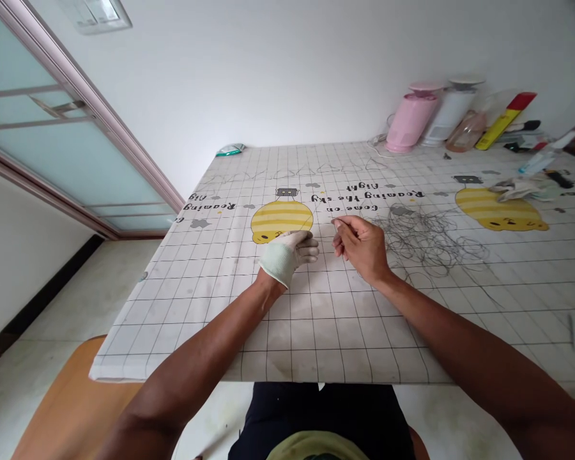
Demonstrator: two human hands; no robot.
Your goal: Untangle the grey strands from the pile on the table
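My left hand [296, 250] wears a white knit glove with a pale green cuff. Its fingers are bent and pressed together, and a faint thin wire seems to rise from them. Bare, my right hand [361, 246] pinches thumb against forefinger just across from the glove, with a fine wire end at the tips that is hard to make out. Right beside that hand spreads a loose tangle of thin dark wire [431, 239]. Farther back, a row of thin bent wire pieces [287, 172] lies across the checked tablecloth [311, 319].
Along the wall stand a pink cylindrical device [411, 121], a white one [449, 112], a bottle [466, 131] and a yellow-red box [505, 121]. A crumpled glove [527, 188] lies at right. A small green packet [230, 150] sits at the far left corner.
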